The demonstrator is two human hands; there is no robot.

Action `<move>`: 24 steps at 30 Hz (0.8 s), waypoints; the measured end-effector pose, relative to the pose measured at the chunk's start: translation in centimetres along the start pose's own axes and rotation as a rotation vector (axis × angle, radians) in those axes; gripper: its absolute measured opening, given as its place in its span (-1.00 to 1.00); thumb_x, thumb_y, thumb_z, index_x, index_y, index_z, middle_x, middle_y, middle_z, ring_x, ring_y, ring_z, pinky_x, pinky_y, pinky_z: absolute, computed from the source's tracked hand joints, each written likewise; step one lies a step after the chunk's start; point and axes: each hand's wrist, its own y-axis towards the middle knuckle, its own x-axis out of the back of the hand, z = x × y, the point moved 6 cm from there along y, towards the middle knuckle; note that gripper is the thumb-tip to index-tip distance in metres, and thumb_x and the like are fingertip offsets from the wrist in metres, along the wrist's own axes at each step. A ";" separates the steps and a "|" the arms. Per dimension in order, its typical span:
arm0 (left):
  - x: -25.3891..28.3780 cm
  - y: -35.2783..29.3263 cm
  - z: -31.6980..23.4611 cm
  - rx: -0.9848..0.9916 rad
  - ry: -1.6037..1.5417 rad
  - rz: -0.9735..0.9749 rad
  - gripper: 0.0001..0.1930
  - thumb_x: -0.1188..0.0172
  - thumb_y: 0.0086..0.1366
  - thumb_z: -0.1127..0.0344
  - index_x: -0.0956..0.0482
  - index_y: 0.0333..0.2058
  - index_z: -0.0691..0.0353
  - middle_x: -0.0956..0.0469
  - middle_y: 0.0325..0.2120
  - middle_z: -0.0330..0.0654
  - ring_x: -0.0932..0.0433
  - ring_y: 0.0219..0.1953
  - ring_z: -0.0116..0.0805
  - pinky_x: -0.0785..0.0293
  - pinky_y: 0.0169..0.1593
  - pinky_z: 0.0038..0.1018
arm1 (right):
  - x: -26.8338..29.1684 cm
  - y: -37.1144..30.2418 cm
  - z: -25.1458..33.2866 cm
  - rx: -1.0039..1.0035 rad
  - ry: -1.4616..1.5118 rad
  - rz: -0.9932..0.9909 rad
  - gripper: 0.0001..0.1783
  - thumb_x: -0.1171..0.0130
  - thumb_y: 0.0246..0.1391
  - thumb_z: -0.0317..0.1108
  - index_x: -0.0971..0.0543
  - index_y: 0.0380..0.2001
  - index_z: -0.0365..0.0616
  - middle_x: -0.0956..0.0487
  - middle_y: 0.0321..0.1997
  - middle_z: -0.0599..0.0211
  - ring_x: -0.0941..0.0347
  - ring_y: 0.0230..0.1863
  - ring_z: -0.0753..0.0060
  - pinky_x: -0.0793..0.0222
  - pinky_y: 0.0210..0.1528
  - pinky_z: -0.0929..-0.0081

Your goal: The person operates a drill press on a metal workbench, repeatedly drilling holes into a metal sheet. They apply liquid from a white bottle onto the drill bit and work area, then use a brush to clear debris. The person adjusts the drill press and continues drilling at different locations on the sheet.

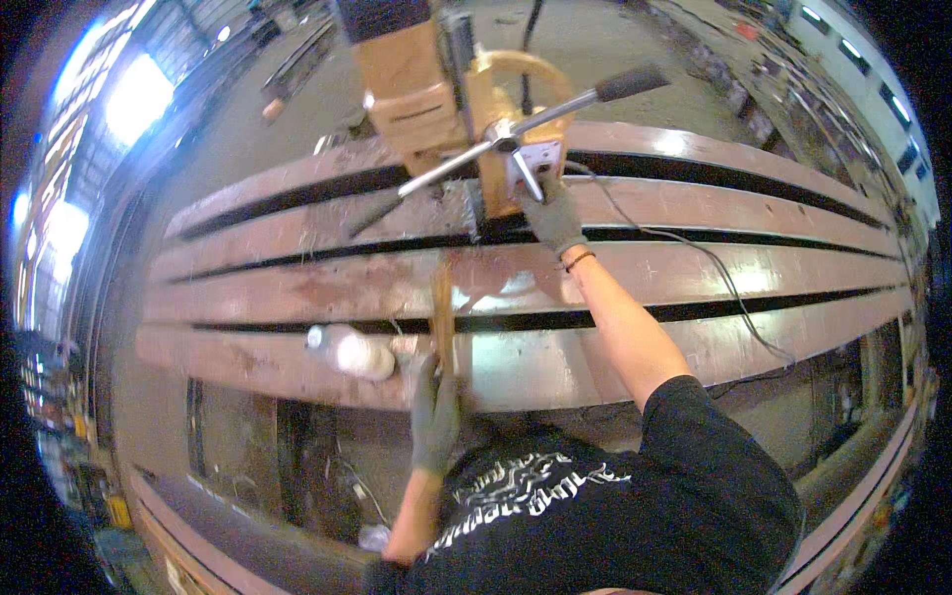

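My left hand (436, 416), in a grey glove, is closed round a long brown stick-like piece (442, 307) that points away from me; motion blurs it. Just left of that hand a whitish plastic bottle (352, 352) lies on its side on the slotted metal table (674, 268). Beyond stands a yellow drilling machine (412, 89) with a spoked feed handle (506, 137). My right hand (557, 220), also gloved, reaches up to the machine's pale control panel (540, 159). Its fingers look stretched against the panel, partly hidden by a spoke.
A dark cable (709, 253) runs from the machine across the right side of the table. Long dark slots (734, 236) cross the table. One black-gripped spoke (633, 83) juts out to the upper right, another (375, 211) to the lower left.
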 end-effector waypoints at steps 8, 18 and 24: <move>-5.5 16.3 1.0 0.009 -0.578 -0.205 -0.49 0.00 0.54 0.07 -0.33 0.36 0.10 -0.62 -0.24 -0.17 -0.57 -0.44 -0.39 -0.50 -0.40 -0.44 | -2.7 -1.9 0.9 -0.097 -0.157 -0.002 -0.46 -0.12 0.33 0.08 -0.56 0.02 -0.22 -0.65 -0.14 -0.21 -0.58 -0.12 -0.34 -0.46 -0.12 -0.11; -4.0 20.1 -3.9 -0.064 0.102 -0.094 -0.60 -0.02 0.48 0.14 -0.50 0.19 0.13 -0.65 -0.22 0.06 -0.61 -0.32 -0.08 -0.53 -0.19 -0.12 | -2.5 -1.5 0.7 0.020 -0.075 -0.049 -0.42 -0.09 0.34 0.14 -0.56 0.06 -0.20 -0.64 -0.10 -0.23 -0.55 -0.06 -0.37 -0.46 -0.05 -0.08; -5.5 19.3 1.0 -0.058 0.331 0.215 -0.54 -0.03 0.38 0.06 -0.60 0.11 0.19 -0.64 -0.06 0.25 -0.61 0.01 0.27 -0.50 0.12 -0.02 | -2.5 -2.0 1.9 0.015 -0.166 -0.075 -0.40 0.04 0.39 0.15 -0.53 0.11 -0.18 -0.64 0.01 -0.20 -0.56 0.00 -0.37 -0.49 0.04 -0.11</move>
